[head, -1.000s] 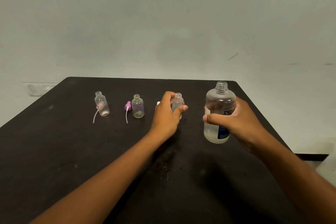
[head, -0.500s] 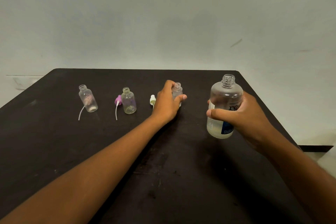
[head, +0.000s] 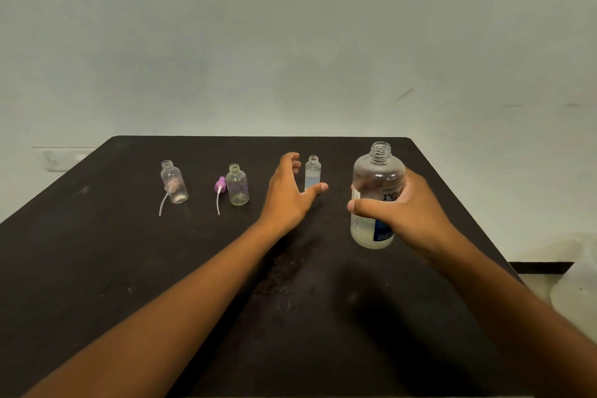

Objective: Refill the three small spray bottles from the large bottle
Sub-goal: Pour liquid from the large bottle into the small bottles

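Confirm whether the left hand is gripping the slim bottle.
No: the left hand is open beside the slim bottle, fingers spread and off it.

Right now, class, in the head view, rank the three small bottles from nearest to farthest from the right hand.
1. Narrow bottle, just left of the right hand.
2. Middle bottle, beside the purple spray top.
3. Leftmost bottle, at the row's end.
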Demonstrator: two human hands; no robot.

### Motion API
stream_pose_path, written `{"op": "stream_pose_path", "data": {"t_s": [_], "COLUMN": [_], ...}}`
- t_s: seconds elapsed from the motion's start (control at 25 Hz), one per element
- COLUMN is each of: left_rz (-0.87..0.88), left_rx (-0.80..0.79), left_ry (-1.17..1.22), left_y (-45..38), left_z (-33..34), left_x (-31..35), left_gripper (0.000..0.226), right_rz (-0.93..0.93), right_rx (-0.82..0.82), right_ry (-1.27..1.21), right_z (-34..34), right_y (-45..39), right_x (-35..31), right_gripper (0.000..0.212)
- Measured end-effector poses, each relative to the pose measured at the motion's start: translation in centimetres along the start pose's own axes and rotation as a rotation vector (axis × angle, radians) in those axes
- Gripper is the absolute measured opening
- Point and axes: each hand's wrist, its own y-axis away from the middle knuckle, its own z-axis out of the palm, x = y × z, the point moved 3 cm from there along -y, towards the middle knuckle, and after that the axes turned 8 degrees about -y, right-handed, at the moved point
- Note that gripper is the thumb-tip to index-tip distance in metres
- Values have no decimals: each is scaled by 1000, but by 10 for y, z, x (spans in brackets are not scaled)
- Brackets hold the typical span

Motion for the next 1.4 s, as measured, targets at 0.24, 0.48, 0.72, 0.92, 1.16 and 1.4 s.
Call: {"op": "stream_pose_path", "data": {"t_s": [0.24,0.48,0.72,0.92,1.16,1.4], "left_rz": [18,-15,-148,-173,-198,-147], "left_rx": [88,176,157,135,89,81], "left_ry": [24,5,-28,-109,-176,-163], "left_y": [48,77,58,23,-8,2], "left_z": [-57,-112,-123,-110,-95,-94], "left_x": [-2,-29,-66,-80,-83,-73], "left_gripper": [77,72,75,74,53,39], "right_rz": [-39,-69,-52,-42,-29,-28], "right_rx": [-47,-99,-123,-136,-161,-155], "right_ry": [-25,-50,-50,-53,-63,-61], "right_z": [33,78,108,113,113,107], "right_y": [30,42,28,6,-11,-10], "right_x": [-34,-57,-50,-32,-15,-9], "right_gripper": [51,53,61,60,54,55]}}
